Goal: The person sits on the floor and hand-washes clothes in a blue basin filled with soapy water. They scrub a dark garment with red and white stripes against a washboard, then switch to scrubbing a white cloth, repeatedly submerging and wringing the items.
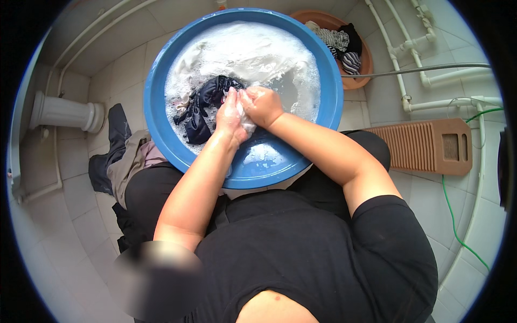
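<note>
Over the near part of a large blue basin, my two hands meet. My left hand and my right hand are both closed on a wet white cloth, bunched between them. The fingers press together, and part of the cloth is hidden inside the grip. Just left of and beyond my left hand, a dark navy garment lies crumpled in the suds. Whether it joins the cloth in my hands cannot be made out. White foam and soaked pale fabric fill the far side of the basin.
An orange basin with striped and dark clothes stands at the far right. A brown washboard lies right of my knee. Clothes are heaped on the floor at left. White pipes, a grey hose and green tubing run along the right.
</note>
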Motion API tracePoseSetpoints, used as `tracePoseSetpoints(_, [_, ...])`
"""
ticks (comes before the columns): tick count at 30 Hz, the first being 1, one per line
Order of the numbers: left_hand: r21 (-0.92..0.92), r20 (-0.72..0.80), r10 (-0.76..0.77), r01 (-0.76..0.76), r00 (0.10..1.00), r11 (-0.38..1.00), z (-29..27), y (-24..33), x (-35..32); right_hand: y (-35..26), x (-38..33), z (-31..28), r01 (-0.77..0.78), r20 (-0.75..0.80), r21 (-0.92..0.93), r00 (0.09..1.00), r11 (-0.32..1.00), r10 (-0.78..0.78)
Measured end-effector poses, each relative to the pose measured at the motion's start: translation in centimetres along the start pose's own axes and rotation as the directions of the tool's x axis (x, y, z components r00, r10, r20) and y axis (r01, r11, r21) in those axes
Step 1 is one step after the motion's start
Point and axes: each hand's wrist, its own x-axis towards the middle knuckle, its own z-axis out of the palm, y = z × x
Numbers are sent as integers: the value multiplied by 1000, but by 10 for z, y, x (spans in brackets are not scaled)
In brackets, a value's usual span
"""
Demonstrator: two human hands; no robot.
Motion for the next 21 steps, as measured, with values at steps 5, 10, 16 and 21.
tracePoseSetpoints(5, [-139, 268, 67, -30, 961, 990, -58, 8, 41, -69, -20, -14, 237, 213, 119, 942, 964, -258])
tracePoseSetpoints(10, [-110, -50, -2, -4, 999, 994, 1, -3, -2, -3, -1, -2, -132, 131, 43, 983, 990, 125])
tracePoseSetpoints(16, [-171, 466, -6, 97, 885, 981, -62, 9, 41, -81, -26, -16, 320, 152, 140, 928, 937, -340])
tracePoseSetpoints(21, [-55, -90, -55, 50, 994, 997, 3, 11, -7, -21, -3, -3, 146, 77, 99, 985, 984, -153])
